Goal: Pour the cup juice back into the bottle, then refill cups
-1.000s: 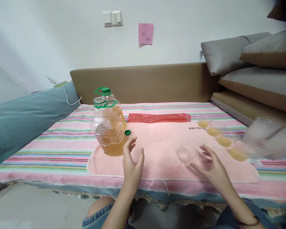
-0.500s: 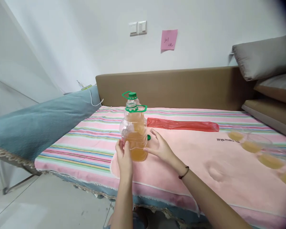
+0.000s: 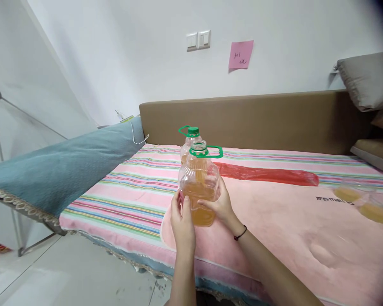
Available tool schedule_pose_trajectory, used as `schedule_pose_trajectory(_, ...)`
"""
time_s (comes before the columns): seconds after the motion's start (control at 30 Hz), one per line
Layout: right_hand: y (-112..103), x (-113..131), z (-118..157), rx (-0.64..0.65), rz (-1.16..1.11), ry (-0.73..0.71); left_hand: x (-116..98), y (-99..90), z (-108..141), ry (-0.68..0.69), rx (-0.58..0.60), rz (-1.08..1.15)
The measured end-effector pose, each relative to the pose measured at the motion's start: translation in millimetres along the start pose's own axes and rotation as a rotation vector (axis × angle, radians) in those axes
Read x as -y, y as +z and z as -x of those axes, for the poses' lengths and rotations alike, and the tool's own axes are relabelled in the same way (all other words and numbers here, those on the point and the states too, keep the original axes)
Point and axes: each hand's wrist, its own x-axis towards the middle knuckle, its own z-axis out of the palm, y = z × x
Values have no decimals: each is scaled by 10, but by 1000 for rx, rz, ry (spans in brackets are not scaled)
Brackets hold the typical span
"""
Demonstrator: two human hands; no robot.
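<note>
A clear plastic bottle (image 3: 198, 176) stands upright on the pink mat, uncapped, about half full of amber liquid, with a green carrying ring round its neck. My left hand (image 3: 182, 216) wraps its left side, and my right hand (image 3: 221, 206) grips its right side with the thumb across the front. Right behind it is a second bottle (image 3: 193, 138), its green cap on and its lower part hidden by the front one. A dark band circles my right wrist.
On the right of the pink mat (image 3: 268, 225) are clear cups (image 3: 375, 210) of yellowish liquid. A flat red plastic strip (image 3: 268, 174) lies behind. Striped cloth (image 3: 121, 199) covers the bed, with a brown backrest (image 3: 242, 121) at the wall and cushions (image 3: 370, 78) at right.
My right hand has closed in on the front bottle and now holds its right side. The green cap lying beside the bottle is now hidden. The view has shifted to the left.
</note>
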Motion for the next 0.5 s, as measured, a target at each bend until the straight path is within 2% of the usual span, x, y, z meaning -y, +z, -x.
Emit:
schedule_pose_trajectory(0.07, -60, 99, 47, -5, 5, -16, 10, -14, 3, 52, 64, 30)
schedule_pose_trajectory(0.13, -171, 212, 112, -17, -8, -40, 1, -24, 14, 88, 181, 74)
schedule_pose_trajectory(0.3, -676, 587, 405, -18, -21, -20, -85, 6, 115, 122, 632, 203)
schedule_pose_trajectory(0.37, -925, 777, 583, -36, 11, 21, -101, 65, 201, 87, 827, 251)
schedule_pose_trajectory(0.5, -1392, 1157, 1013, -82, 108, 90, -57, 287, 490, -77, 1189, 275)
